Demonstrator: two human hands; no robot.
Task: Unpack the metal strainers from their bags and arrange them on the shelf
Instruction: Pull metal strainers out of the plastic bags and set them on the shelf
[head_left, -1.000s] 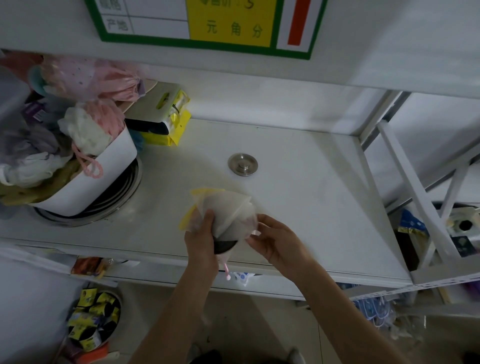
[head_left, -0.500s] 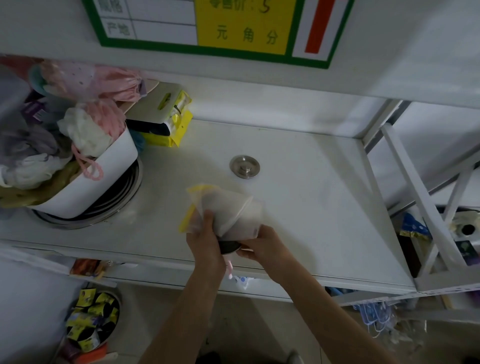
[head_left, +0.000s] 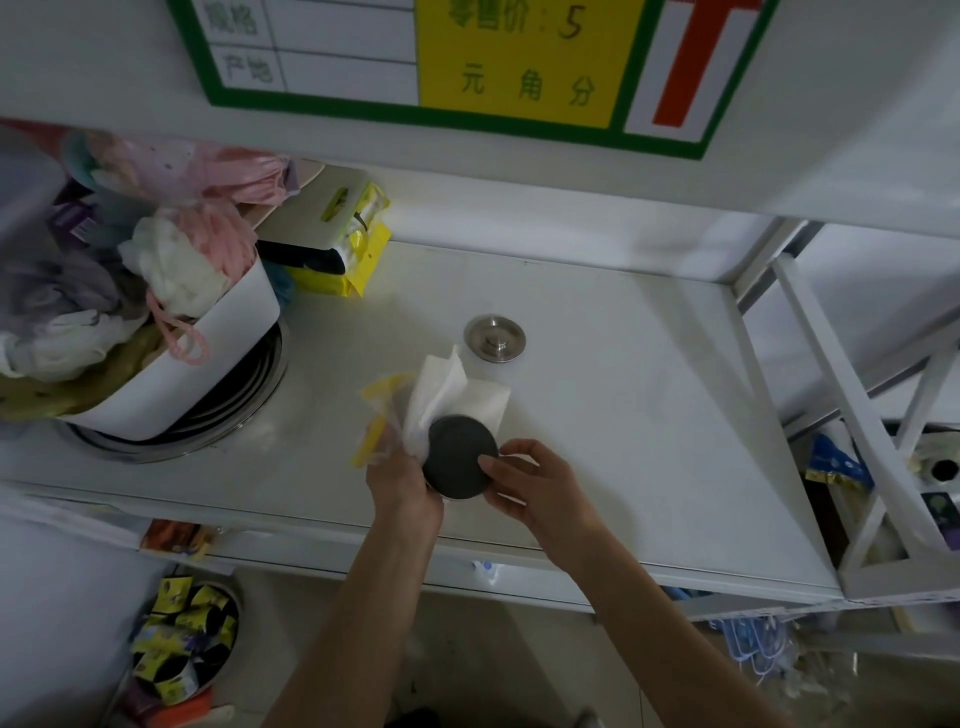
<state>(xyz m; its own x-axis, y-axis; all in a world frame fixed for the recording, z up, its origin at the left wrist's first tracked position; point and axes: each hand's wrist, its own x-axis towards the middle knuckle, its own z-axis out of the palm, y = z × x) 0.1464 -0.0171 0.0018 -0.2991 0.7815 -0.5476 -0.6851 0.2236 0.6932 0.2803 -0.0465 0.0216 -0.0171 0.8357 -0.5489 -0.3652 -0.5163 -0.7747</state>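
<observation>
A round dark-faced strainer (head_left: 457, 454) hangs just above the front of the white shelf (head_left: 649, 415). My right hand (head_left: 535, 486) pinches its right rim. My left hand (head_left: 402, 483) grips a clear bag with yellow trim (head_left: 379, 415) and white paper wrapping (head_left: 457, 389), which trail up and away from the strainer. The strainer is out of the bag, its upper left edge still touching the paper. A second, bare metal strainer (head_left: 494, 338) lies flat on the shelf behind my hands.
A white tub (head_left: 171, 384) of bath puffs rests on stacked metal rings at the left. A yellow packet (head_left: 337, 249) lies at the back. A price sign (head_left: 467, 62) hangs overhead. White frame bars (head_left: 852, 415) stand at the right, and a bin of packets (head_left: 182, 644) sits below.
The strainer has come out of the bag: my right hand has drawn it down and right, while my left hand holds back the bag and unfolded paper.
</observation>
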